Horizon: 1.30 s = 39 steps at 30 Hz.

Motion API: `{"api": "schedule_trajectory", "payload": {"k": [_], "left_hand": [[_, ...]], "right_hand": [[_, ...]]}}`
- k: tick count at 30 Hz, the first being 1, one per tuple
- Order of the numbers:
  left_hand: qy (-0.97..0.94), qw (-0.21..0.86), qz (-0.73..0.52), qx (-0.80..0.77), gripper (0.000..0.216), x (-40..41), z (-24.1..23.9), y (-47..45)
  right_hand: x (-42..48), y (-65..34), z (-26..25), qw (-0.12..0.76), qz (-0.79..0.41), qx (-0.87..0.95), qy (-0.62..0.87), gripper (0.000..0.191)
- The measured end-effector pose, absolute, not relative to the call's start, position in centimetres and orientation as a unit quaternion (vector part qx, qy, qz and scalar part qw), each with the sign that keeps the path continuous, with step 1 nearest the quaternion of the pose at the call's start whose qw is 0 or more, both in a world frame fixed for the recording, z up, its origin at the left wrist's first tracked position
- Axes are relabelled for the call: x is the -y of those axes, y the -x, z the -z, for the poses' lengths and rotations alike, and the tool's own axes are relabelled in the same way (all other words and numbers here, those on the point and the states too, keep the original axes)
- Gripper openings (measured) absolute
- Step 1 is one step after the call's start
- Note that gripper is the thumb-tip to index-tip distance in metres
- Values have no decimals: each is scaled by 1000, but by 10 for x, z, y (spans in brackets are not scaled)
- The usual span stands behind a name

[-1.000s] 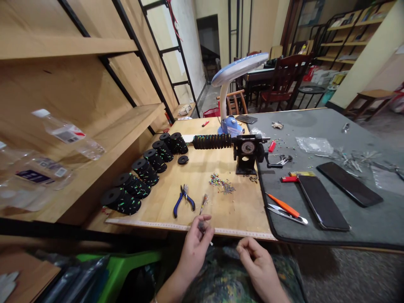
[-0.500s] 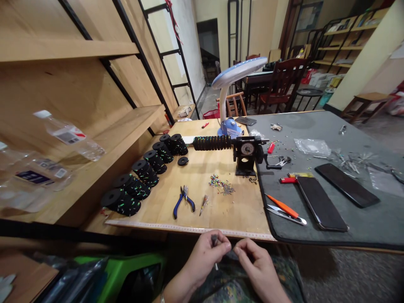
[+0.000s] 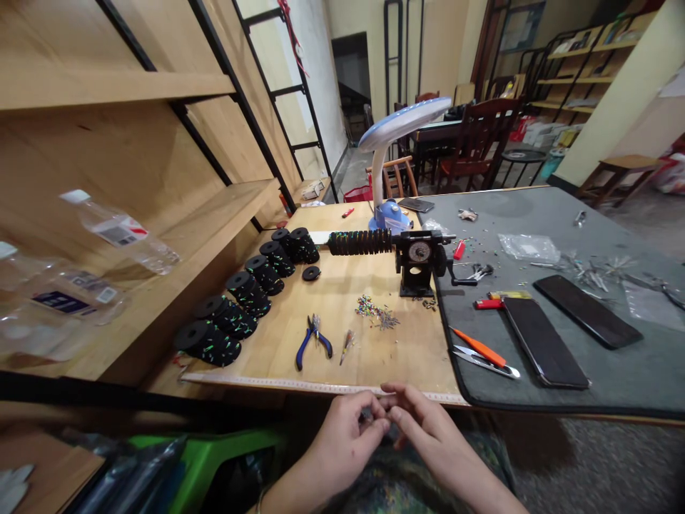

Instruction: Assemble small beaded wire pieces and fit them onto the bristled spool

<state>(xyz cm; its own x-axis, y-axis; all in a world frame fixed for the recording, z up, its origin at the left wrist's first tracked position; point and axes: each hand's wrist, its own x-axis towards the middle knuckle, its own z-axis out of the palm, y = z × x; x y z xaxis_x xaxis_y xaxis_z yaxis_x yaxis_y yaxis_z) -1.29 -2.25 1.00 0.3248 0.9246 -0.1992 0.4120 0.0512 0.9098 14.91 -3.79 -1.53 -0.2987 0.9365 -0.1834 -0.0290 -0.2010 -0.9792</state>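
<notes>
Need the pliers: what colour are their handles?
Blue handles, on the small metal pliers; head view.

I see left hand (image 3: pixel 342 442) and right hand (image 3: pixel 428 435) touching near table edge, pinching a small dark piece (image 3: pixel 368 414) | blue pliers (image 3: pixel 313 341) just beyond | phones (image 3: pixel 540 341) right

small dark item (image 3: pixel 367 414) pinched between hands, too tiny to identify, forearms cut off below

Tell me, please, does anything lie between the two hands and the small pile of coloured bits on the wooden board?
Nothing visible does. The left hand and right hand meet below the board's edge; bare wood leads to the pile, with the pliers off to the left.
</notes>
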Motion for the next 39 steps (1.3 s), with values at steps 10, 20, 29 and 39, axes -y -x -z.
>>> {"api": "schedule_trajectory", "payload": {"k": [10,20,29,39], "left_hand": [[-681,480,-199,-516,12,16,-12,19],[-580,568,-273,-516,22,13,4,23],[-505,646,-307,-482,11,16,10,24],[-687,267,-334,-588,13,-20,8,76]], "right_hand": [[50,-152,27,326,-405,694,498,18],[53,-149,58,403,-501,537,546,28],[50,-139,61,445,-611,407,513,48],[55,-143,55,414,-649,393,503,55]]}}
